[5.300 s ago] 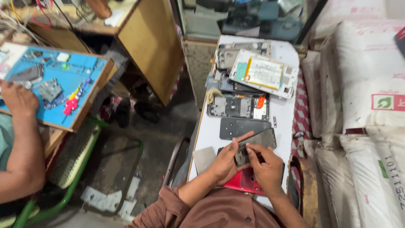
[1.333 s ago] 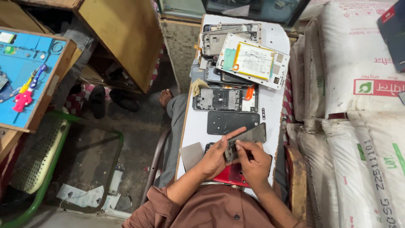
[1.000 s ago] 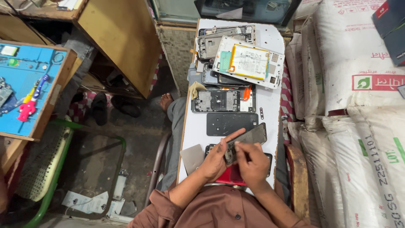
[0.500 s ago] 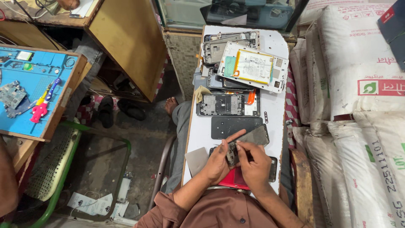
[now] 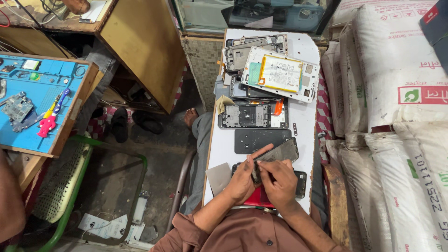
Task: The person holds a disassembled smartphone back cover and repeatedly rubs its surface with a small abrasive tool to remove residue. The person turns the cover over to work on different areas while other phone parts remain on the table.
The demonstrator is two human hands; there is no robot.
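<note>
My left hand [image 5: 242, 179] and my right hand [image 5: 280, 182] meet over the near end of a narrow white table [image 5: 305, 121]. Together they hold a dark phone panel [image 5: 280, 151], tilted up, with a small dark part pinched between the fingers at its near edge. Under my hands lie a red phone part [image 5: 257, 198] and a black phone back [image 5: 300, 183]. A black flat panel [image 5: 261, 139] lies just beyond my hands.
Farther up the table lie an opened phone frame [image 5: 245, 115], a white phone body with battery [image 5: 280, 73] and grey frames [image 5: 252, 46]. White sacks [image 5: 396, 93] stack on the right. A blue work mat with tools [image 5: 37, 102] sits left, beside another person's arm [image 5: 11, 200].
My hands stay on the dark phone panel in the same spot. The view has shifted slightly, bringing the blue mat on the left further into sight.
</note>
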